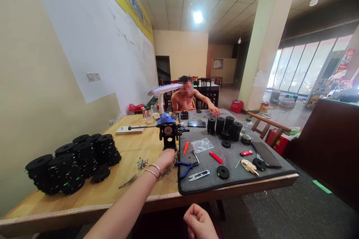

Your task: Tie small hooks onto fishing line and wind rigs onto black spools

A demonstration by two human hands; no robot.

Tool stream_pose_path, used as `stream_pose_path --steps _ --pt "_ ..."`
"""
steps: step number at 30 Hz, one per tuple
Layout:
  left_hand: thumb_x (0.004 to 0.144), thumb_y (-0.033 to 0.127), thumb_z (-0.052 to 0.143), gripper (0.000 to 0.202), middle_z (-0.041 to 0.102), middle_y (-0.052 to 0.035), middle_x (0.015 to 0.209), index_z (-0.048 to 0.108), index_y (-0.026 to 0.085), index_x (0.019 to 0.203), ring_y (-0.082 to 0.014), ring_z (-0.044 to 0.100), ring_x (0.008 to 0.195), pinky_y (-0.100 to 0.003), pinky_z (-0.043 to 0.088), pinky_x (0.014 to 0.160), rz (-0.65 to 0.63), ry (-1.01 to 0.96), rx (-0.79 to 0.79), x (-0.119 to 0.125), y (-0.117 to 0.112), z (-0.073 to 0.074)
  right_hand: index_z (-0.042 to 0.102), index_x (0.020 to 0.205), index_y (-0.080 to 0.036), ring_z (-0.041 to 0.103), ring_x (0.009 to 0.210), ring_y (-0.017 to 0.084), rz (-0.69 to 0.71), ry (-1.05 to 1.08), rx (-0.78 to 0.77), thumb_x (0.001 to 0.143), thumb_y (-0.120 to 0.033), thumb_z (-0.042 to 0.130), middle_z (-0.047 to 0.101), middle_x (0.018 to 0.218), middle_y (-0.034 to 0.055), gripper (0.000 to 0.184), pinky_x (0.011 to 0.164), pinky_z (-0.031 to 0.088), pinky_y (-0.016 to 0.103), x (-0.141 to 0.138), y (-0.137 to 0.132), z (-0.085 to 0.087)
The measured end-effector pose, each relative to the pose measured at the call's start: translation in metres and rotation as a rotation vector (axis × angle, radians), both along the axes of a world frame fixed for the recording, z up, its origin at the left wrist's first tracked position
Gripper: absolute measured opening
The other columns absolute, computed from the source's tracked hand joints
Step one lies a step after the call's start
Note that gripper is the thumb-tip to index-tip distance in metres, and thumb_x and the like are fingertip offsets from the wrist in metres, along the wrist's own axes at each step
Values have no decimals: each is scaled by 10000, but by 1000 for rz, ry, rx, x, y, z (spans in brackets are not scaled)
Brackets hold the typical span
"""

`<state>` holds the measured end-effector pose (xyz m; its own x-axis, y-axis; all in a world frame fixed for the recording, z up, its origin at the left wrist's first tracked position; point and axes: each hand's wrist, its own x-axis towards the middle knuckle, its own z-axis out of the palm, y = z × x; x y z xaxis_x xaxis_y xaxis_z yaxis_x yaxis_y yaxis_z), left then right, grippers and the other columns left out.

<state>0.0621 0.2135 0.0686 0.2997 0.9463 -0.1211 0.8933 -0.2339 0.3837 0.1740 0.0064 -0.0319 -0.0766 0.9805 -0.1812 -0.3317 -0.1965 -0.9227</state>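
Observation:
My left hand [167, 156] reaches forward to the base of a small black and blue winding machine [168, 130] that stands on the wooden table [84, 198]; its fingers are hidden behind the hand. My right hand [198, 223] hangs below the table's front edge, curled into a fist with nothing visible in it. Blue-handled pliers [185, 167] and silver thread snips [199, 175] lie on the grey mat [235, 157] just right of my left hand.
Stacks of black spools [71, 162] sit at the left, more black spools [224, 125] on the mat. A person sits at the far end of the table. A phone [266, 154], red items, an orange tool and a small plastic bag lie on the mat.

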Motion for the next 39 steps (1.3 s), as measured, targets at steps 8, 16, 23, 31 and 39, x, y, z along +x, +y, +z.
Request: stream_pose_path --steps 8,16,23,31,39 --pt "870 239 553 144 630 -51 956 598 140 965 -180 598 860 -355 500 780 -87 -324 -14 -34 -33 20 418 641 -212 178 291 27 -46 -21 -6 663 -503 656 308 325 -144 376 321 104 169 2 -18 24" --pt "747 231 695 160 613 1 724 609 142 848 -83 541 608 -173 410 545 71 -1243 -579 -64 -171 -18 441 681 -199 244 328 32 24 -73 -12 713 -450 625 409 383 -112 313 348 135 171 -14 -29 43" --pt "725 74 712 131 682 -28 752 637 138 811 -104 642 615 -172 458 517 605 -1703 -885 -66 -206 -68 439 660 -202 228 332 31 29 -186 38 696 -484 645 311 415 -131 351 350 148 181 -22 -27 36" --pt "790 32 627 103 728 -62 787 666 127 801 -147 688 703 -227 512 628 655 -1829 -1001 -64 -211 -74 443 654 -198 331 346 52 11 -312 110 772 -413 589 417 404 -97 286 386 255 178 -25 -27 37" --pt "820 83 613 78 746 -67 860 677 128 815 -161 697 719 -255 519 638 627 -1863 -1139 -61 -212 -82 417 689 -211 348 284 56 47 -390 162 832 -377 508 595 455 -34 237 316 222 160 -34 -31 31"
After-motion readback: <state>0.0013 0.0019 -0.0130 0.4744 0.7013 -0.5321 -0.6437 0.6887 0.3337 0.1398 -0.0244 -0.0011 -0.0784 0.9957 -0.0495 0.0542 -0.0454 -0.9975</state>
